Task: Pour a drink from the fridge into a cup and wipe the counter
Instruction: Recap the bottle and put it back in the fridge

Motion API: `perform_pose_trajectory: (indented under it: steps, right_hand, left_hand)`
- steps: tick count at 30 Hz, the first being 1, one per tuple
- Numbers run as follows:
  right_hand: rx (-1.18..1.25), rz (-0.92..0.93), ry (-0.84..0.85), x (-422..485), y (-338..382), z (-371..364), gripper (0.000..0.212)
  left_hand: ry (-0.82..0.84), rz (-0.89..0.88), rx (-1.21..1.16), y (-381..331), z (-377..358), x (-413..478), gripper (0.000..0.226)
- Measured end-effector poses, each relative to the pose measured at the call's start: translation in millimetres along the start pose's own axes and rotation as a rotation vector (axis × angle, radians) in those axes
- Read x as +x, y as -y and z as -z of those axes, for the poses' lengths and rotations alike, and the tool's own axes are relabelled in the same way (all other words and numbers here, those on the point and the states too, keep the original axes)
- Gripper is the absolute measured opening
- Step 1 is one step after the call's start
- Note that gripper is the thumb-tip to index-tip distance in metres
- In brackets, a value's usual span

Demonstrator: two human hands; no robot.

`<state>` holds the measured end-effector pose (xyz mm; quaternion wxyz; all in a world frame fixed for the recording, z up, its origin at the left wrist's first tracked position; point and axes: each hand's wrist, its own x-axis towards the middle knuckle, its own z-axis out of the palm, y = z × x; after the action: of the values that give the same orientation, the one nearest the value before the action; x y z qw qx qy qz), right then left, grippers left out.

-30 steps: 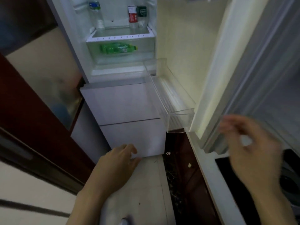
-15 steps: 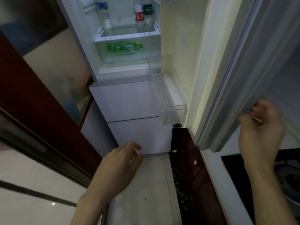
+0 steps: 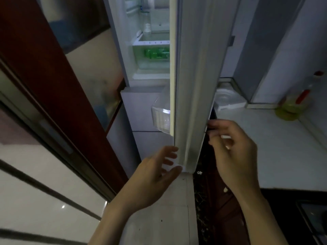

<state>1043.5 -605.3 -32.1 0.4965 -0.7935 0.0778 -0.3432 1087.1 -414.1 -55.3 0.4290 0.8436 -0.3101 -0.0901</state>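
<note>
Barely begun. Nothing out of the fridge yet: no drink in either hand, no cup in view, no cloth on the pale white counter (image 3: 274, 147). Left to do: fetching a bottle, pouring, wiping.

Likeliest drink, the green plastic bottle (image 3: 155, 53): lies on its side in the clear drawer inside the fridge, partly hidden behind the tall white fridge door (image 3: 191, 85), seen edge-on.

Left hand (image 3: 152, 175): empty, fingers spread and straight, just beside the door's bottom corner; contact unclear. Right hand (image 3: 231, 149): no object in it, fingers loosely bent, fingertips at the door's outer edge; impossible to tell whether gripping or merely near.

Against half a second ago: door then showing its cream inner face, interior wide open to view; now edge-on and covering the right half of the shelves, red can and dark can gone from sight. Right hand lower, no longer plainly hooked over the door edge. Left hand up from before the grey drawer fronts to the door's corner. Much more counter showing, with a yellowish red-capped oil bottle (image 3: 292, 106) at its back.
</note>
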Motion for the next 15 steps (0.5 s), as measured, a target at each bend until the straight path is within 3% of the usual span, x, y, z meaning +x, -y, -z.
perform_pose_trajectory:
  steps: [4,10,15]
  right_hand:
    - [-0.089,0.074,0.169,5,6,-30,0.027]
    - [-0.112,0.049,0.269,30,9,-68,0.025]
    - [-0.153,0.03,0.311,59,4,-104,0.024]
  left_hand:
    - [-0.073,-0.006,0.005,14,12,10,0.043]
    - [-0.215,0.092,-0.049,60,42,35,0.033]
    - [-0.425,0.141,-0.021,111,78,69,0.053]
